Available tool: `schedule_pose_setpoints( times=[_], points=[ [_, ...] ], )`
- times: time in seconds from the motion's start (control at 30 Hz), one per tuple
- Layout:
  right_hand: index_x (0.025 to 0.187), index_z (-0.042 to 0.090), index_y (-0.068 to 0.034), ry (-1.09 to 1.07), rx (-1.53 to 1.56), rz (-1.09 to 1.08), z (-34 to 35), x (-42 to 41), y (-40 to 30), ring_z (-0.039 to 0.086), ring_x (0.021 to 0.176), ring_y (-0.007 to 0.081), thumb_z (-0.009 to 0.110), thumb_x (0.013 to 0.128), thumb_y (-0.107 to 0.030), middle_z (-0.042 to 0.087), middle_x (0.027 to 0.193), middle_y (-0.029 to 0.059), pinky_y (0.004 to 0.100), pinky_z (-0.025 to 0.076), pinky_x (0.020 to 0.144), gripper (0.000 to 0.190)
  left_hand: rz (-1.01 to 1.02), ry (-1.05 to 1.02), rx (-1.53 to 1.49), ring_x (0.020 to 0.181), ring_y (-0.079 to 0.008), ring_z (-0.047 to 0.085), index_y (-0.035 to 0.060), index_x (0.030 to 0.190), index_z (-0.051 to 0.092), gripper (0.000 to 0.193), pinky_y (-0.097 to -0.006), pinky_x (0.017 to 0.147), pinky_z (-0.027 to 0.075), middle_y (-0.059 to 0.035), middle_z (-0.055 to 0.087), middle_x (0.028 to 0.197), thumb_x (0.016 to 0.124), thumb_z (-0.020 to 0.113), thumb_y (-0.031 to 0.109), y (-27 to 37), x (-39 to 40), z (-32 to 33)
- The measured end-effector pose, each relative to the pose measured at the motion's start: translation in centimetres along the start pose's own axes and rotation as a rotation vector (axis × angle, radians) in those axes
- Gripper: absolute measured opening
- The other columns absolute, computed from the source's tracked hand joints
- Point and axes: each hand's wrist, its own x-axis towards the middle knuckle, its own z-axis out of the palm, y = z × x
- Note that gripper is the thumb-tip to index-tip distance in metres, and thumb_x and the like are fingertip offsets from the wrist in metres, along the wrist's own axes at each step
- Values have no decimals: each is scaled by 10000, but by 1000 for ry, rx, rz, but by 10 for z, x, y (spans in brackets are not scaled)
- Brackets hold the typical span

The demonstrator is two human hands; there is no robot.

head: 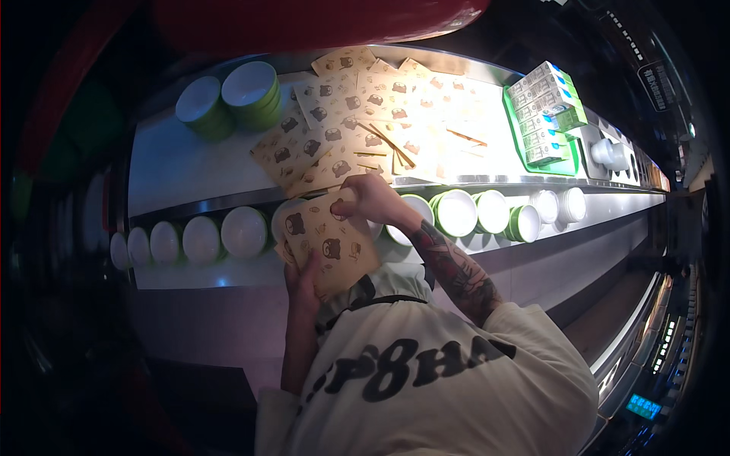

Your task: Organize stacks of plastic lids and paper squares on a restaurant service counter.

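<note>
Both hands hold a stack of brown paper sheets printed with bears in front of my body. My left hand grips its lower left side, with the thumb on top. My right hand pinches the upper right edge, near the counter's edge. Beyond the hands, many more bear-printed papers lie spread and overlapping on the white counter. Several narrow folded paper edges stick up among them. Under strong light, the papers to the right are partly washed out.
White-and-green bowls line the lower shelf on both sides of my hands. Two bowl stacks stand at the back left. A green tray at the right holds small cartons, with white cups beyond. A red rounded object hangs overhead.
</note>
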Motion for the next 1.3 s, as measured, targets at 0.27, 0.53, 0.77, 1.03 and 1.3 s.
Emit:
schedule_pose_setpoints(
  times=[0.27,0.53,0.77,1.03,1.3],
  points=[
    [688,631,-34,360,539,134,-4,22,7,423,479,43,618,925,-311,511,565,-52,230,349,449,365,5,-17,21,1064,-205,588,-4,1297,447,471,-345,917,479,-107,572,1211,877,639,84,4,7,4],
    [1029,597,-41,166,690,214,-4,5,-1,550,698,75,663,884,-356,599,884,20,224,472,634,354,96,30,-48,1068,-199,583,-5,1294,446,468,-333,913,480,-103,575,1190,880,636,105,-2,12,4],
    [1012,631,2,322,273,30,1,-2,9,595,649,101,689,859,-230,638,787,39,250,491,608,284,96,118,67,1037,-181,587,-19,1284,443,478,-312,884,484,-100,573,1185,889,654,149,-1,16,5],
    [1006,636,-6,484,812,224,-2,13,7,604,694,99,441,986,-451,652,842,27,246,483,619,487,121,62,96,1041,-171,585,-20,1264,461,451,-300,886,477,-97,579,1181,887,659,126,1,14,9],
    [927,663,33,365,346,24,6,0,18,583,651,101,593,914,-384,655,758,61,269,464,601,424,124,46,122,1044,-169,585,-17,1260,474,440,-301,896,473,-100,580,1192,886,656,125,-2,17,3]
  ],
)
